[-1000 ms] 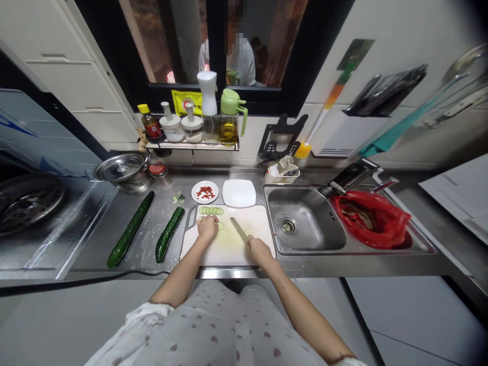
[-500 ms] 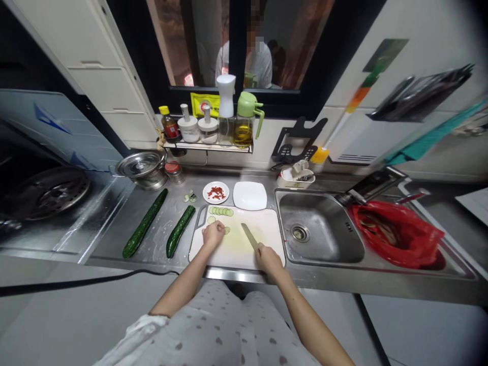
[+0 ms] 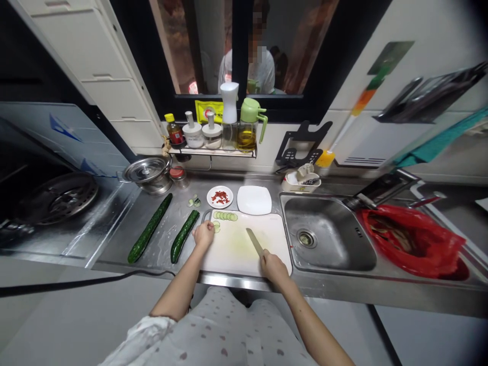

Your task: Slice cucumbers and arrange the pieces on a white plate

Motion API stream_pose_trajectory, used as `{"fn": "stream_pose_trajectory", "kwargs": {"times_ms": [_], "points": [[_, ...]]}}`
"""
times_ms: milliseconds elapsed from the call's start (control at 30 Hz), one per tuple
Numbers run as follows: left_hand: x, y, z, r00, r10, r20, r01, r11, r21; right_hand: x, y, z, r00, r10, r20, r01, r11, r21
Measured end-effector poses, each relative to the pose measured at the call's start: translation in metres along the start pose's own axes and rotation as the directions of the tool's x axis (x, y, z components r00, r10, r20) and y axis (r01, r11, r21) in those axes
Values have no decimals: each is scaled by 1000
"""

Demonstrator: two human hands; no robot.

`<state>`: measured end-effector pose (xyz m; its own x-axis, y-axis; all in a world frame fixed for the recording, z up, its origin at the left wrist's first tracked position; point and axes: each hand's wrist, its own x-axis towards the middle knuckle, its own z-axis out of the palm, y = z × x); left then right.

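My right hand [image 3: 274,267] is wrapped round the handle of a knife [image 3: 254,241], whose blade points away from me, low over the right half of the white cutting board [image 3: 267,231]. At the board's left edge my left hand [image 3: 203,235] has its fingers closed, with the tips at a pair of overlapping cucumber slices [image 3: 216,226]. Along the board's far left edge lies an overlapping row of pale green cucumber slices [image 3: 225,216]. Left of the board rest a cut cucumber [image 3: 184,236] and a longer whole cucumber [image 3: 150,229].
Behind the board stand a plate of chopped red bits [image 3: 220,197] and a white square plate [image 3: 254,200]. A sink [image 3: 328,231] is on the right, beside a red plastic bag [image 3: 414,239]. A steel pot [image 3: 148,174] and a seasoning rack [image 3: 213,151] are at the back.
My left hand has moved left across the board, and the slice at its fingertips now overlaps the other loose slice. My right hand still grips the knife. The view has shifted slightly.
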<state>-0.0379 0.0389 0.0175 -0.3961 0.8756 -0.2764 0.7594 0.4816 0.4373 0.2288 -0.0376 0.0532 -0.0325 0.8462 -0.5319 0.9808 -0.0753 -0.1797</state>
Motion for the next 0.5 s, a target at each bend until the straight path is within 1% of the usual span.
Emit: {"fn": "stream_pose_trajectory", "kwargs": {"times_ms": [200,367,500], "points": [[2,1,-1,1000,-1,-23,2,1000,20,0,0,-1,1000,6,7,-6,1000,11],[3,-1,1,999,8,-34,-6,998,68,0,1,0,1000,11,5,-11,1000,21],[2,2,4,997,14,-70,-6,995,100,0,0,-1,1000,20,12,-21,999,30]]}}
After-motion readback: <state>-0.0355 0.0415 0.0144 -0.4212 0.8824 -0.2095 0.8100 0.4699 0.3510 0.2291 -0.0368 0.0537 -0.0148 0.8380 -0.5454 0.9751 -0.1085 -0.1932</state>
